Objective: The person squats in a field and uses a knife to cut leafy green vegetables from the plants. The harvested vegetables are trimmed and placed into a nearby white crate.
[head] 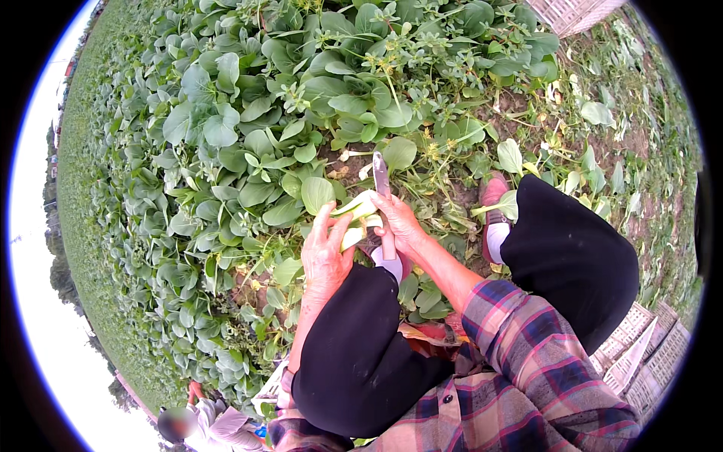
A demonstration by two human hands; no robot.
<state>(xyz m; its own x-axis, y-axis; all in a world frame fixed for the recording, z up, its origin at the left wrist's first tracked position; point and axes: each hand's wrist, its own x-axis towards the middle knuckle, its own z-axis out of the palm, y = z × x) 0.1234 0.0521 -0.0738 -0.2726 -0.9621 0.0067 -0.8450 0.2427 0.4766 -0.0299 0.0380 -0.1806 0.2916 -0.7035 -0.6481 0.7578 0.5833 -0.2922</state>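
My left hand is closed around a leafy green with pale stalks, whose round leaf points up and away from me. My right hand grips a knife by its handle, the blade pointing away from me. The fingers of the right hand also touch the pale stalks, so both hands meet at the plant. Below them are a shoe and a white sock. Growing leafy greens stand in front of the hands, and a loose leaf lies over my other shoe.
Dense greens and weeds fill the left and front. Cut leaves litter the soil at right. One plastic crate stands at the top right, several at the lower right, and a light container at lower left. Another person is at the bottom left.
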